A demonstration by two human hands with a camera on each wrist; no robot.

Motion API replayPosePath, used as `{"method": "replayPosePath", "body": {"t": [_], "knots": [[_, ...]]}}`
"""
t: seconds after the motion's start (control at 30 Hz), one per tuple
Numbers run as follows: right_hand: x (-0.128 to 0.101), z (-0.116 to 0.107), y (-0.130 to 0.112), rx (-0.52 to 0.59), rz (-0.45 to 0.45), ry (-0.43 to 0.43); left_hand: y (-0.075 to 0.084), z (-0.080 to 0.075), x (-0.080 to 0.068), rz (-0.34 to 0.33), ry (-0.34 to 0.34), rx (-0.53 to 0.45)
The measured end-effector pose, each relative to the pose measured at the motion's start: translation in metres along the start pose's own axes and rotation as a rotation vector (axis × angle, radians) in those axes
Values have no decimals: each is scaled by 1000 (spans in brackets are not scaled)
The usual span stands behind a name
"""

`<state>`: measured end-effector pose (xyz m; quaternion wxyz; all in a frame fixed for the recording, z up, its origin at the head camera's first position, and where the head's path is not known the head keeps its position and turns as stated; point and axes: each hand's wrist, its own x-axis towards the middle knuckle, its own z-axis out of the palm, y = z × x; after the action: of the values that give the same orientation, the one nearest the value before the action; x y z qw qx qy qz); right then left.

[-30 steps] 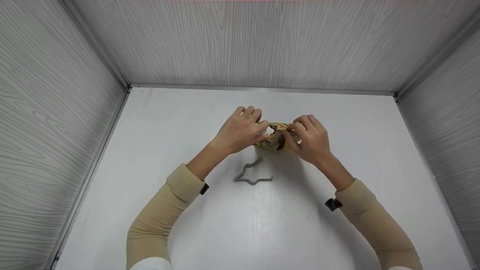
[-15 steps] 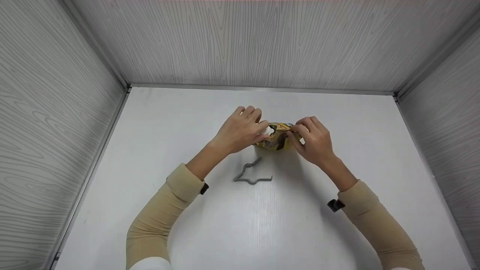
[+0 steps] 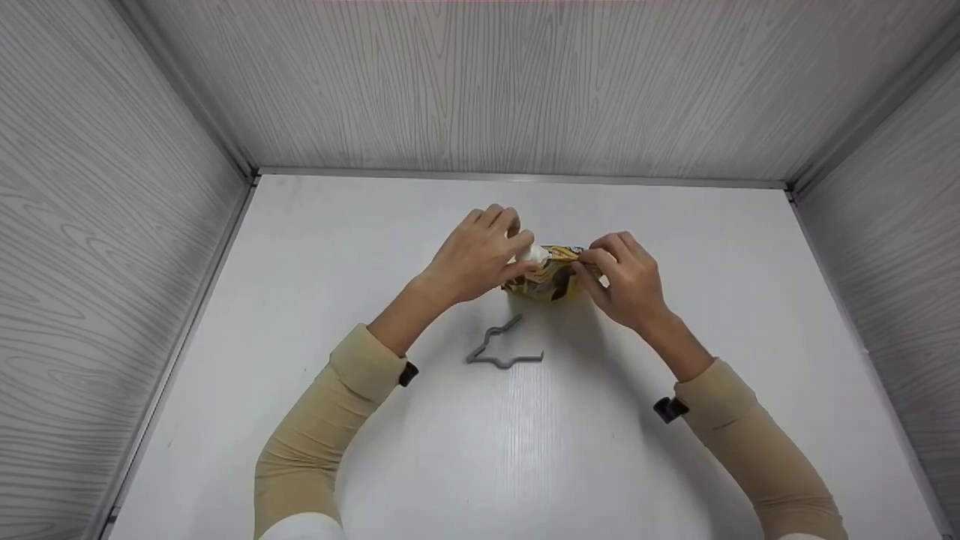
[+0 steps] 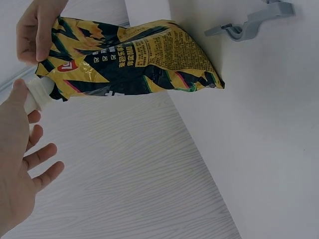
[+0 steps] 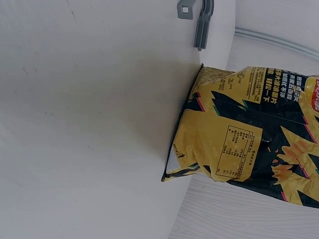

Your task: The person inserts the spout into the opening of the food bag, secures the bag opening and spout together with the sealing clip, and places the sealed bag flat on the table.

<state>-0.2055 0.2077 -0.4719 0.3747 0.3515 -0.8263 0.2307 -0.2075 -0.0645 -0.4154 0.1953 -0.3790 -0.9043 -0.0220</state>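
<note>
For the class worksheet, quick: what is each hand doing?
Left hand: pinches the white cap.
Right hand: pinches the yellow-and-black snack pouch.

A white table (image 3: 300,247) — boxed by grey woodgrain walls (image 3: 525,90).

The table (image 3: 675,247) lies open left, right and behind the bag (image 3: 553,279). The clip (image 3: 501,349) sits just before the bag. Walls (image 3: 90,225) close three sides.
</note>
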Motion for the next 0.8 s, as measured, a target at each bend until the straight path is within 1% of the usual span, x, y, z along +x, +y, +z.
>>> {"method": "replayPosePath", "body": {"t": [0.17, 0.43, 0.6, 0.8], "knots": [[1, 0, 0, 5, -3, 4, -3, 5, -1, -45, -8, -107], [2, -1, -1, 9, 0, 5, -5, 9, -1, -107, -43, -237], [2, -1, -1, 9, -3, 1, -6, 11, -3, -130, -55, -282], [2, -1, -1, 15, 0, 2, -6, 13, -5, -149, -66, -300]]}}
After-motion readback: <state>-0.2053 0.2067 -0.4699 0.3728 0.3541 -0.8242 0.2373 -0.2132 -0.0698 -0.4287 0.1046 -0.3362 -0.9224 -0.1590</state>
